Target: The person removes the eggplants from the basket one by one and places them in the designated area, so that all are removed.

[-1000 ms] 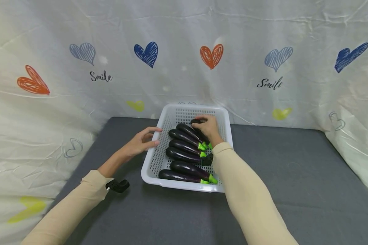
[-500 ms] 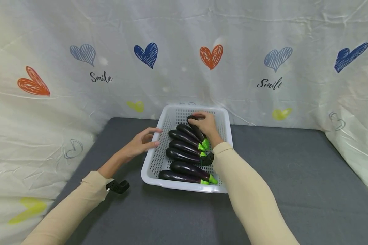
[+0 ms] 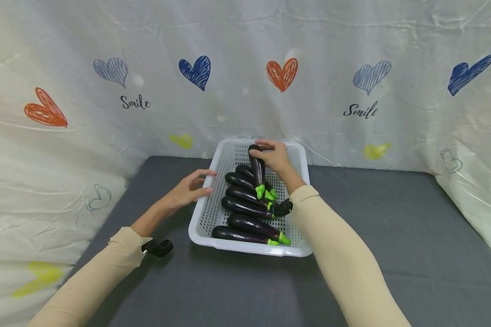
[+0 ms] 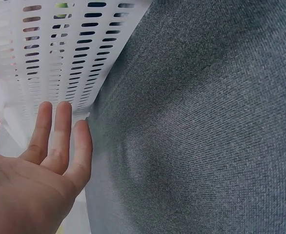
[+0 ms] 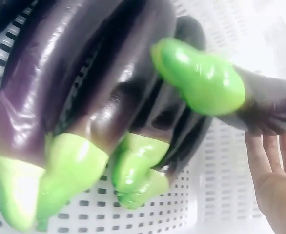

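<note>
- Your right hand (image 3: pixel 275 156) grips one eggplant (image 3: pixel 257 169) near its dark rounded end, fingers curled round it. That eggplant tilts steeply over the far part of the white basket (image 3: pixel 204 213), its green stem end (image 3: pixel 260 191) pointing down toward you.
- In the right wrist view the held eggplant (image 5: pixel 260 100) sits above the others, its green cap (image 5: pixel 199 78) close to the camera.
- Your left hand (image 3: pixel 187 190) rests against the outside of the basket's left wall, fingers straight and relaxed, holding nothing. The left wrist view shows the fingertips (image 4: pixel 60 109) touching the slotted wall (image 4: pixel 60 48).
- Five more eggplants (image 3: pixel 245 208) lie side by side in the basket, green stems toward the right.
- The basket stands on the grey table (image 3: pixel 393 254), with a heart-printed cloth (image 3: pixel 352 68) behind it.
</note>
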A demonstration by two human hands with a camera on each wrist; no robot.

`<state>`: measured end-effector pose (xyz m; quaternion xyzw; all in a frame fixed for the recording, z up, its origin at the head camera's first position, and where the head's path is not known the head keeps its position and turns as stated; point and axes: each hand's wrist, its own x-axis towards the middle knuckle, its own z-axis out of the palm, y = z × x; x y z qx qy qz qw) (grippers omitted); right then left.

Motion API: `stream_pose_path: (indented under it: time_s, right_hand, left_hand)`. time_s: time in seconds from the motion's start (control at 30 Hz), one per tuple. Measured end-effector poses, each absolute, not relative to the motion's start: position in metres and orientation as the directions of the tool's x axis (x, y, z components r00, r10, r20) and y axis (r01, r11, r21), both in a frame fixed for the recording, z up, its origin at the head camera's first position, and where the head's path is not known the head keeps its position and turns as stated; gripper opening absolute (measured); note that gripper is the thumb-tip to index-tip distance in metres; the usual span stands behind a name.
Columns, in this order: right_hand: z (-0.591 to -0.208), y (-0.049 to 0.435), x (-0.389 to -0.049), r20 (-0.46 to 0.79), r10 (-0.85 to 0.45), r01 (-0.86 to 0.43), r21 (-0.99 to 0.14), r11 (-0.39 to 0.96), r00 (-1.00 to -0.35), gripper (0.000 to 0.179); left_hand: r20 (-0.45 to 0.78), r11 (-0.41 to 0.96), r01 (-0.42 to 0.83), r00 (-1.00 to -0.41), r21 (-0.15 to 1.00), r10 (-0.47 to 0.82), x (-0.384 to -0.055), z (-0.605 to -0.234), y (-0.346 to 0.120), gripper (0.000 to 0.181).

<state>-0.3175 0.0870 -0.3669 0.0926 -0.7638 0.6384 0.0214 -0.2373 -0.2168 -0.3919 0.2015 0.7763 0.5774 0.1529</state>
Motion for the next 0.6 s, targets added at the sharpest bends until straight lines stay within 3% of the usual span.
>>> stream_pose_path:
  time_s: [0.6]
  right_hand:
    - [-0.348, 0.097, -0.312, 0.203, -0.169, -0.206, -0.979, -0.003, -0.964, 0.042]
  left_hand:
    - [-0.005, 0.252, 0.14, -0.867, 0.957, 0.499, -0.237, -0.391, -0.215, 0.055]
